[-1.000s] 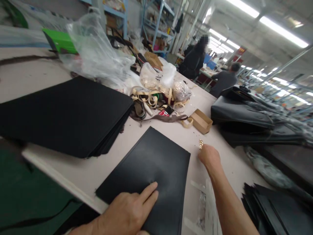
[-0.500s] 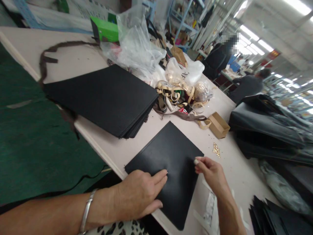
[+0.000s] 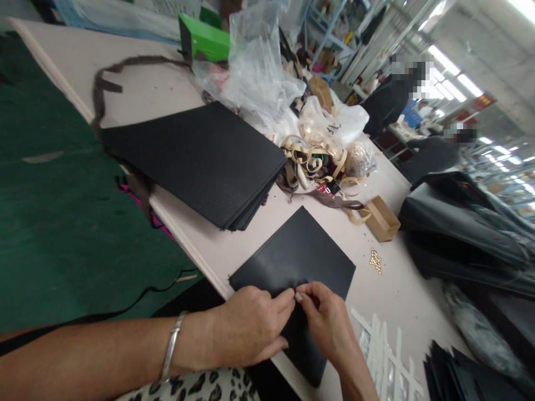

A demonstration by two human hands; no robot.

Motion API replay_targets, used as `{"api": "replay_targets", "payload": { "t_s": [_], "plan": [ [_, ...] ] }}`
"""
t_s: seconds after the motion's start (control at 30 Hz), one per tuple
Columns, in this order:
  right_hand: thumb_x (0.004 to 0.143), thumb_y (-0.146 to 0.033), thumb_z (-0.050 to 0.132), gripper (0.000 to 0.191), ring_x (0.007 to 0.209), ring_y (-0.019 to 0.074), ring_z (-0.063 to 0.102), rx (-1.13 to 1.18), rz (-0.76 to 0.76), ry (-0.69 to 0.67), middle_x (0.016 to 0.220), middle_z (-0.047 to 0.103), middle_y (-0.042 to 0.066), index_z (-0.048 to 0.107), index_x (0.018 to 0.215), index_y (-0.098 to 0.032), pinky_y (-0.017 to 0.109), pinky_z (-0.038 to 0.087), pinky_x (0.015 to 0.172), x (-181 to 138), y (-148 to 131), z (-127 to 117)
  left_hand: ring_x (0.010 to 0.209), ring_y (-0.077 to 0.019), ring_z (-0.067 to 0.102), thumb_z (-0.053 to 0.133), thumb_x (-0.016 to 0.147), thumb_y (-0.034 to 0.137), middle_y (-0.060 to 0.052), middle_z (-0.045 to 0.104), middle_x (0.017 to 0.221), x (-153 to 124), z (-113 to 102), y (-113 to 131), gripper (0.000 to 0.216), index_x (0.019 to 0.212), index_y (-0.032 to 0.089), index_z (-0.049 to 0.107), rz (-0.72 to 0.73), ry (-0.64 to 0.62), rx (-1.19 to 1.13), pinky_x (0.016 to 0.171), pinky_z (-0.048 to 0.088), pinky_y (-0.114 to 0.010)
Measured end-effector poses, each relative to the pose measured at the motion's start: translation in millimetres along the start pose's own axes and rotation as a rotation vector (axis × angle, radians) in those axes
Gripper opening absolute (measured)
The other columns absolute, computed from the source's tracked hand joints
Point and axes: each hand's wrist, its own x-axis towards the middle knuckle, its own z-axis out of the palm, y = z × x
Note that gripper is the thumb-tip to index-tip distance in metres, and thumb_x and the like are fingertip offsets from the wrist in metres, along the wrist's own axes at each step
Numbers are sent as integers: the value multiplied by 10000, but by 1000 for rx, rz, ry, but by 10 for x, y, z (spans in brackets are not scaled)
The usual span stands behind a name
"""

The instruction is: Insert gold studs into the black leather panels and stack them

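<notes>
A black leather-like panel (image 3: 320,250) lies flat on the table in front of me, its near edge reaching the table's border. My left hand (image 3: 259,323) rests on it, open, fingers stretched toward its middle and thumb apart. Right beside those fingertips, my right hand (image 3: 321,312) is closed in a pinch just at the panel's surface. Whatever it pinches is too small and hidden to make out. To the right of the panel lies a small pile of gold-coloured metal pieces (image 3: 375,261).
A stack of black panels (image 3: 196,161) lies at the left. Behind are clear plastic bags (image 3: 259,72), tangled tan strips (image 3: 311,161) and a small cardboard box (image 3: 382,218). Black bags (image 3: 463,223) and more black pieces (image 3: 463,373) fill the right. Two people are farther back.
My right hand has moved left from the panel's right edge to meet my left fingertips. My left hand stays on the panel. The view has shifted slightly.
</notes>
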Motion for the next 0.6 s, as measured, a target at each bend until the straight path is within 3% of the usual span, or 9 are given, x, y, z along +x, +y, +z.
{"api": "replay_targets", "payload": {
  "t_s": [0.2,0.37,0.6],
  "plan": [
    [839,-259,549,177,677,185,621,-82,82,-97,700,689,1,705,758,-231,283,409,631,126,-118,-94,718,-205,683,551,922,518,-113,596,1369,-15,26,-11,605,1353,95,521,1,-7,2,514,510,-363],
    [789,-260,584,95,557,155,577,-52,156,-203,585,624,-20,649,731,-222,251,368,519,275,-36,-135,737,-202,686,520,947,478,-129,557,1421,-23,58,-18,550,1348,101,522,16,-18,-38,520,488,-352],
    [715,-232,696,61,470,113,534,-9,227,-229,524,584,-45,642,715,-204,217,310,445,394,34,-164,785,-211,696,577,930,399,-133,613,1339,-6,-39,-57,466,1320,143,556,19,-92,-147,558,512,-331]
  ]
}}
